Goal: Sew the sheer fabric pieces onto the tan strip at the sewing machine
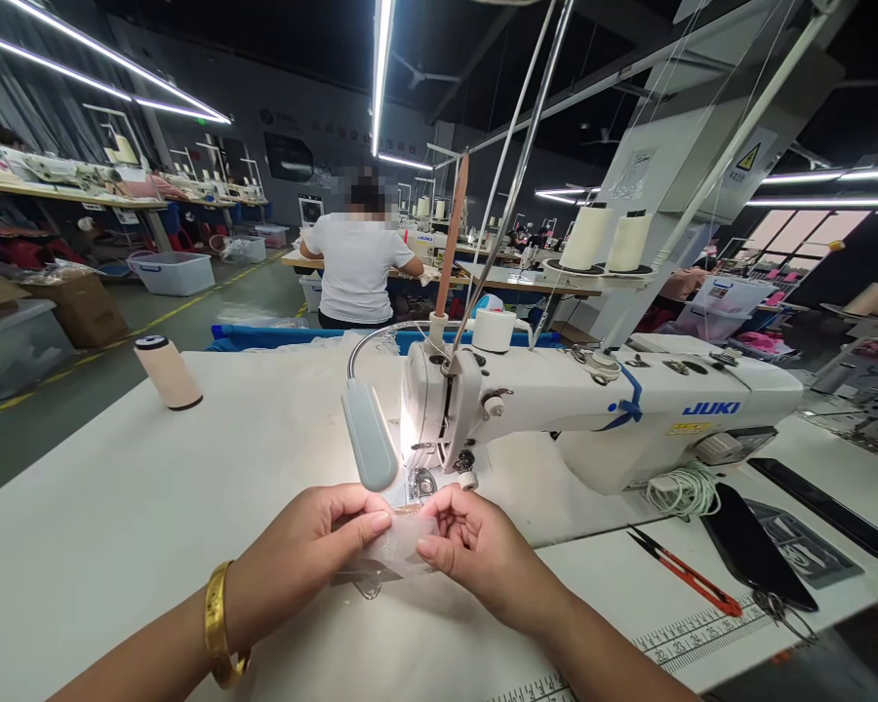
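Between thumb and fingers, my left hand (320, 534) pinches the left side of a thin, translucent whitish piece (402, 549); whether it is fabric or plastic I cannot tell. On its right side my right hand (483, 556) pinches the same piece, fingers curled in. Both hands are just in front of the needle area of a white JUKI sewing machine (541, 390). The presser foot (422, 483) shows right behind my fingertips. A grey lamp head (370, 436) on a bent metal neck lights that spot. A brownish strip shows at the piece's top edge.
A peach thread spool (168, 373) stands at the table's back left. To the right lie orange-handled thread snips (692, 575), a black phone-like slab (757, 546), a coiled pale green cord (684, 490) and a printed ruler scale (702, 629). A person in white (358, 263) sits ahead.
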Motion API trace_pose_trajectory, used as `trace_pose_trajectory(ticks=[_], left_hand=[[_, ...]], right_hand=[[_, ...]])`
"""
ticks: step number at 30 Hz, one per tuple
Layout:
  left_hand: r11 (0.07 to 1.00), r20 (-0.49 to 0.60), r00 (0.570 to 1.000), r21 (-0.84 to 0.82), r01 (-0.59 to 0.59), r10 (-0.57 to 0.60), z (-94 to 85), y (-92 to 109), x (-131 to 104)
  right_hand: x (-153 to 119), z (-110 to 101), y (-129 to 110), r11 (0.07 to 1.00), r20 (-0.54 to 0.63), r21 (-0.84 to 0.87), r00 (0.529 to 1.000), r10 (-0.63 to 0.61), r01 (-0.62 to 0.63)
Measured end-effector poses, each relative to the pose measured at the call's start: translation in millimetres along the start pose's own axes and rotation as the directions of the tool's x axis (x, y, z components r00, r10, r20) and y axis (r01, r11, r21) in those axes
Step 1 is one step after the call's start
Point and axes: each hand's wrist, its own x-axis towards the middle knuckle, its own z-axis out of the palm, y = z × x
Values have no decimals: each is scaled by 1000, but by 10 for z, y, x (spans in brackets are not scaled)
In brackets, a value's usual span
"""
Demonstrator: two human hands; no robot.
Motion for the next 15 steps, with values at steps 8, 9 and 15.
trace_pose_trajectory(ticks=[8,9,15], left_hand=[[1000,-3,1000,0,5,-5,7,-50,17],[1000,-4,1000,2,6,-6,7,-50,16],[1000,8,1000,21,0,0,6,68,8]], right_hand=[[-1,28,-38,997,-86,-67,995,-43,37],[-5,23,-38,996,-88,-76,995,-47,40],[9,12,-8,995,-85,-74,994,-65,59]])
